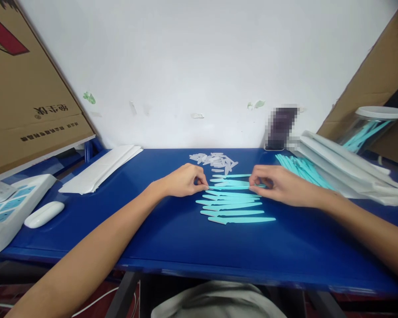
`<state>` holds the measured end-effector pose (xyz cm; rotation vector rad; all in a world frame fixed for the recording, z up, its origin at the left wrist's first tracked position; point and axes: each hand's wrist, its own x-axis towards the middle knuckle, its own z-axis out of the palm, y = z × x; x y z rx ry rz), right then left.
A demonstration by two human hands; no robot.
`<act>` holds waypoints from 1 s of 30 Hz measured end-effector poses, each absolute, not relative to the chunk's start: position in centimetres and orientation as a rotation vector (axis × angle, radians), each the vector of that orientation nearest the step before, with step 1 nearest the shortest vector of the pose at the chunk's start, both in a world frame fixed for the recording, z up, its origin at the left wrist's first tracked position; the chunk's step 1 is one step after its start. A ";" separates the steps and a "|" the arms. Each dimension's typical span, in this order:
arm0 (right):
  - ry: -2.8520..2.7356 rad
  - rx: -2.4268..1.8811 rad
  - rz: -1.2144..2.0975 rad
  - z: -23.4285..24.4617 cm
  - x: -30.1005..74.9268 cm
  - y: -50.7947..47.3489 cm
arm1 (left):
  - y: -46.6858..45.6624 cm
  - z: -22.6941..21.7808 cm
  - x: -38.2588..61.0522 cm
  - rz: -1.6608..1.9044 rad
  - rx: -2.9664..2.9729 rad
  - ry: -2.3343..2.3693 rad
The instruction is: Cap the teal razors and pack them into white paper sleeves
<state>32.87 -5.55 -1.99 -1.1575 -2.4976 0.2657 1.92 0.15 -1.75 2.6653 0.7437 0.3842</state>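
My left hand (187, 180) and my right hand (280, 184) both pinch one turquoise eyebrow razor (228, 188), the left at its head end and the right at its handle end. It lies level, low over the blue table. Nearer to me, several more turquoise razors (232, 213) lie side by side in a column, heads to the left. A few others (239, 176) are just beyond my fingers. Past them is a loose heap of small whitish blade caps (214, 160). Behind my right hand sits a pile of turquoise razors (303, 171).
White flat sheets or bags lie stacked at the left (101, 170) and right (338, 163). A lidded clear jar (368, 128) holds more razors. A phone (280, 128) leans on the wall. Left are a white oval case (44, 214), a white tray (16, 203) and a cardboard box (33, 88).
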 end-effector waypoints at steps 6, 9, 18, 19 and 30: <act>-2.481 -1.119 0.255 -2.4 32.2 -5.7 | -0.5 -2.3 3.0 0.444 2.689 0.718; -2.471 -1.136 0.230 -2.4 32.4 -5.6 | -0.6 -2.6 3.3 0.463 2.692 0.732; -2.496 -1.249 0.094 -2.2 33.1 -5.2 | 0.3 -3.6 3.5 0.645 2.751 0.877; -2.484 -1.267 0.081 -2.1 33.2 -5.2 | 0.5 -3.6 3.5 0.658 2.767 0.874; -2.562 -1.407 0.532 -1.4 33.1 -6.2 | 1.3 -3.5 3.1 0.384 2.805 0.920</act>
